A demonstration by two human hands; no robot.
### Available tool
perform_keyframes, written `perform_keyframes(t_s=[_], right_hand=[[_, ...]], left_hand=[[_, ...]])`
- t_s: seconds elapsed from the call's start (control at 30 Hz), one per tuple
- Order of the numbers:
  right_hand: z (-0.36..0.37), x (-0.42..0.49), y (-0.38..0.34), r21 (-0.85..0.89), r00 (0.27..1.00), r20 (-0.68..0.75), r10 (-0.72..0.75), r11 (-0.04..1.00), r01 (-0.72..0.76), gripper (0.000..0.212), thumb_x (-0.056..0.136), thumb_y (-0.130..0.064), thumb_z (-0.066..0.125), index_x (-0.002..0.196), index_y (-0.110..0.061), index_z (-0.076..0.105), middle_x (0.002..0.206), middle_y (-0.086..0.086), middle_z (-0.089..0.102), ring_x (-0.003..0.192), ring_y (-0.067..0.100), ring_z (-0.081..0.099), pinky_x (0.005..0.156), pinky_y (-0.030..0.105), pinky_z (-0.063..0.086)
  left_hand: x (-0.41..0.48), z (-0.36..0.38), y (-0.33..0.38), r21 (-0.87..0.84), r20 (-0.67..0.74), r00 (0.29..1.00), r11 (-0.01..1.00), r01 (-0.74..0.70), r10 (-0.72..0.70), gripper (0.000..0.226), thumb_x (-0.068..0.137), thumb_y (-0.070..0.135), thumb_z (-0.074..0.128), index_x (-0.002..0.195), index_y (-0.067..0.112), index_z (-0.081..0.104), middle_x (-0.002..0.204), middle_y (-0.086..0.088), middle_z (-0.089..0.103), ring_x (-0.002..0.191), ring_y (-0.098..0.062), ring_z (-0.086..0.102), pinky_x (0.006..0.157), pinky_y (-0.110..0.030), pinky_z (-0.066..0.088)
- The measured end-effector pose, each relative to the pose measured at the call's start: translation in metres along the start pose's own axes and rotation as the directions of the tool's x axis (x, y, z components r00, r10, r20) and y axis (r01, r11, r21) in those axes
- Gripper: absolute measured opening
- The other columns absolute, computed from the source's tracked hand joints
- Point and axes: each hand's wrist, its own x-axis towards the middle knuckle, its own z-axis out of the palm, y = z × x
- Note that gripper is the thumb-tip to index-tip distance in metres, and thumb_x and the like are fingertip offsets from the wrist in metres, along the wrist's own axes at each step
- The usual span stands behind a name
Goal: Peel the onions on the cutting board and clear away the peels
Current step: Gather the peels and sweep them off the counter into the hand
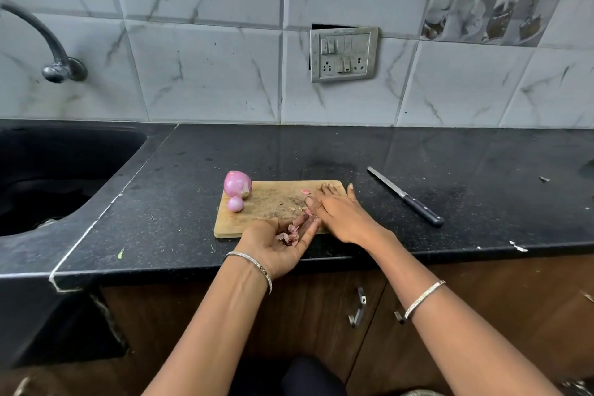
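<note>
One wide black surface [385, 151] carries everything, with a dark sink [80, 151] sunk into its left side. Next in size is the wooden cutting board [273, 199]. It lies near the front edge of the surface, about in the middle.

The right grip [340, 215] lies palm down on the right end of the board, fingers straight, holding nothing. The left grip [283, 244] is palm up at the front edge of the board. It is open like a cup, and a small heap of peels [288, 236] lies in it.

A knife [405, 196] rests on the surface just to the right of the board, apart from both hands.

Two onions sit at the far left corner of the board. The big onion [238, 184] is right at the corner, and the small onion [235, 203] is just in front of it. Both look bare and shiny, so the peeling looks done and only the tidying is left. One loose peel [305, 191] lies on the board, just to the left of the right grip's fingertips.

The peels are thin and light. If the right grip pushes too fast, bits may fly past the cupped palm and drop off the front edge. The palm is open, so a small tilt while carrying could spill the heap. The loose peel and the fine crumbs could be missed by the sweep.
</note>
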Motion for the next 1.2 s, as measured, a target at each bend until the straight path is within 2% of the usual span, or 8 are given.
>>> perform_keyframes(t_s=[0.1,0.2,0.3,0.47,0.8,0.97,1.1,1.2], right_hand=[[-0.003,-0.002,0.000,0.169,0.999,0.002,-0.055,0.984,0.054,0.060,0.108,-0.048,0.021,0.156,-0.015,0.032,0.162,0.010,0.030,0.152,0.028,0.021,0.125,0.045,0.013],[-0.017,0.003,0.006,0.342,0.990,-0.136,-0.044,0.936,0.088,0.054,0.108,-0.044,0.033,0.119,-0.005,0.068,0.115,0.016,0.072,0.114,0.029,0.064,0.099,0.039,0.048],[-0.024,0.017,0.007,0.377,0.983,-0.182,-0.013,0.922,0.082,0.053,0.107,-0.044,0.039,0.097,-0.003,0.070,0.082,0.009,0.074,0.092,0.029,0.070,0.080,0.037,0.047],[-0.014,0.027,-0.009,0.234,0.990,0.012,-0.139,0.963,0.132,0.051,0.110,-0.040,0.030,0.151,-0.012,0.042,0.160,0.007,0.035,0.150,0.021,0.027,0.120,0.033,0.021],[-0.017,0.012,0.013,0.807,0.984,-0.018,-0.179,0.578,0.120,0.039,0.107,-0.027,0.045,0.116,-0.001,0.071,0.116,0.009,0.074,0.114,0.018,0.068,0.110,0.039,0.047],[-0.015,0.028,0.004,0.561,0.991,-0.086,-0.100,0.817,0.131,0.043,0.104,-0.052,0.041,0.119,-0.028,0.073,0.132,-0.003,0.067,0.129,0.013,0.056,0.116,0.039,0.036],[0.001,0.035,-0.013,0.367,0.990,0.019,-0.142,0.922,0.125,0.088,0.083,-0.085,0.022,0.129,-0.024,0.067,0.130,0.002,0.068,0.123,0.018,0.060,0.109,0.043,0.043],[0.002,0.023,-0.015,0.446,0.971,0.007,-0.240,0.869,0.212,0.067,0.097,-0.066,0.032,0.126,-0.018,0.071,0.130,0.002,0.068,0.125,0.015,0.059,0.112,0.039,0.041]], left_hand=[[0.004,-0.003,0.002,0.030,0.001,1.000,1.000,-0.002,0.002,0.048,0.112,0.019,0.026,0.116,-0.017,0.059,0.110,-0.027,0.066,0.118,-0.036,0.063,0.094,-0.048,0.052],[0.007,-0.004,0.003,0.035,-0.011,1.000,0.999,-0.019,0.019,0.046,0.112,0.021,0.026,0.133,-0.010,0.054,0.126,-0.025,0.065,0.102,-0.040,0.065,0.077,-0.051,0.059],[0.005,-0.004,0.004,0.041,-0.024,1.000,0.999,-0.011,0.012,0.044,0.111,0.018,0.028,0.134,-0.010,0.053,0.129,-0.025,0.063,0.104,-0.041,0.064,0.085,-0.051,0.053],[0.000,-0.003,0.006,0.072,-0.039,0.999,0.997,0.020,-0.017,0.045,0.111,0.019,0.029,0.123,-0.016,0.057,0.109,-0.033,0.066,0.119,-0.039,0.062,0.090,-0.050,0.051],[-0.005,-0.004,0.004,0.088,-0.004,0.999,0.995,0.039,-0.039,0.042,0.108,0.011,0.030,0.108,-0.018,0.061,0.108,-0.031,0.067,0.106,-0.038,0.065,0.090,-0.048,0.050],[-0.016,-0.015,-0.006,0.113,0.038,0.998,0.993,0.045,-0.050,0.038,0.104,0.006,0.033,0.110,-0.016,0.064,0.100,-0.027,0.067,0.100,-0.034,0.065,0.078,-0.047,0.061],[-0.026,-0.024,-0.015,0.105,0.078,0.993,0.991,0.079,-0.087,0.038,0.102,0.006,0.036,0.103,-0.017,0.065,0.097,-0.026,0.068,0.095,-0.034,0.065,0.060,-0.052,0.060],[-0.026,-0.028,-0.022,0.117,0.095,0.987,0.986,0.117,-0.128,0.042,0.101,0.005,0.035,0.093,-0.020,0.068,0.091,-0.027,0.070,0.093,-0.034,0.065,0.063,-0.051,0.059]])
